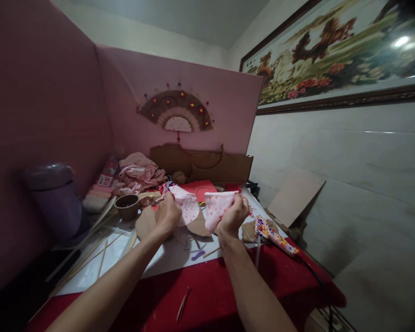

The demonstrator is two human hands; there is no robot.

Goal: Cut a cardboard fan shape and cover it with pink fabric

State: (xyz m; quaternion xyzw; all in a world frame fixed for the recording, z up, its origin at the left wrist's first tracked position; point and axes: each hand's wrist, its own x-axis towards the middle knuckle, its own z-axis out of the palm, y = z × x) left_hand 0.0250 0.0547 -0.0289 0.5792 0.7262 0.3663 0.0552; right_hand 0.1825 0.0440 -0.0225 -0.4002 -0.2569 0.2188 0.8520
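Observation:
Both hands hold pale pink cloth with red spots above the worktable. My left hand (169, 213) is closed on one spotted cloth piece (188, 206), whose lower edge is rounded. Closed around the other spotted cloth piece (216, 210) is my right hand (234, 214); its top edge is straight and it tapers downward. A gap separates the two pieces. Behind and below them lie round brown cardboard pieces (201, 225), partly covered by the cloth and my left hand.
A flower-patterned glue gun (275, 237) with a cord lies on the right. On the left stand a brown bowl (127, 207) and a purple bin (57, 200). Crumpled pink cloth (141, 169) is piled behind. A decorated fan (178, 110) hangs on the pink board.

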